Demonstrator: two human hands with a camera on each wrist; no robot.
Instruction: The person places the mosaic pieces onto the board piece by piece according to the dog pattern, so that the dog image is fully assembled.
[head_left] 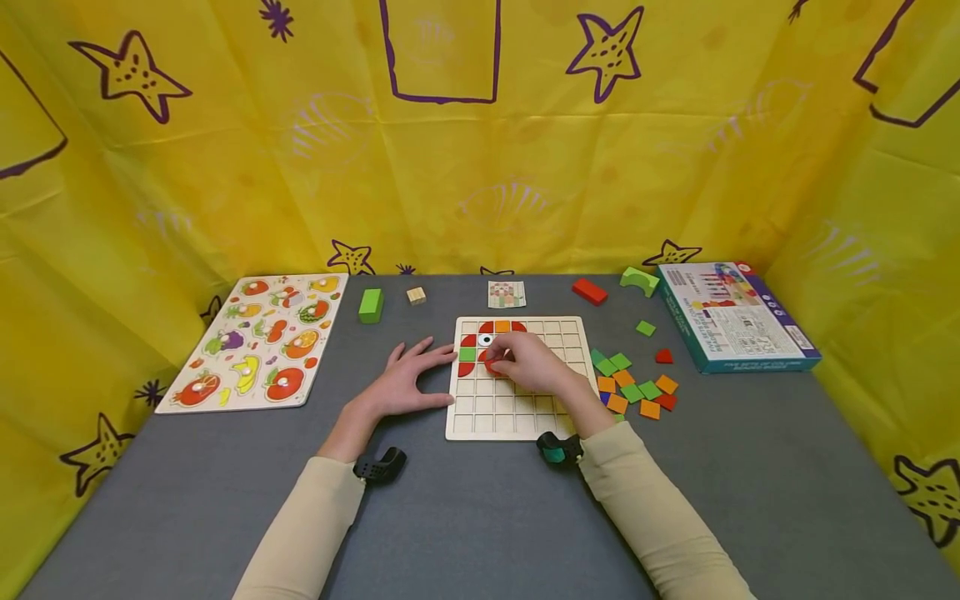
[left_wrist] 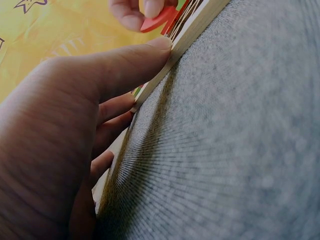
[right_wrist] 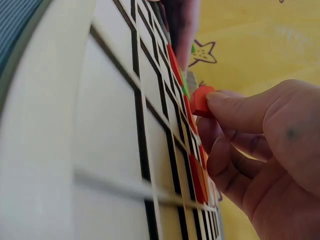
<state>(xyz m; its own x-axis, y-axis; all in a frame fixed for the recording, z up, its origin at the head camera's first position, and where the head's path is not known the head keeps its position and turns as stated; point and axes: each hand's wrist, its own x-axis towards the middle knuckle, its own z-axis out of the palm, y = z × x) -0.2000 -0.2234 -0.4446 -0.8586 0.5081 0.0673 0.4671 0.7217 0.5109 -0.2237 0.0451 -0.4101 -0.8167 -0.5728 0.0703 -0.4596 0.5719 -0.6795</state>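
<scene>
A pale wooden grid board (head_left: 495, 427) lies on the table, with red rounded tiles (head_left: 467, 368), a green square (head_left: 467, 355), an orange square (head_left: 502, 327) and an eye tile (head_left: 485, 340) in its upper left cells. My right hand (head_left: 534, 364) is over the board and pinches a red tile with a curved edge (right_wrist: 201, 101) between thumb and fingers, just above the grid. With fingers spread, my left hand (head_left: 401, 385) rests at the board's left edge, its thumb (left_wrist: 145, 55) touching the rim.
Loose coloured tiles (head_left: 649, 408) are scattered right of the board. Behind it lie a pattern card (head_left: 507, 294), a red block (head_left: 589, 291), a green arch (head_left: 640, 281), a green block (head_left: 371, 306) and a small wooden block (head_left: 416, 295). A fruit puzzle (head_left: 258, 342) and a box (head_left: 738, 317) flank them.
</scene>
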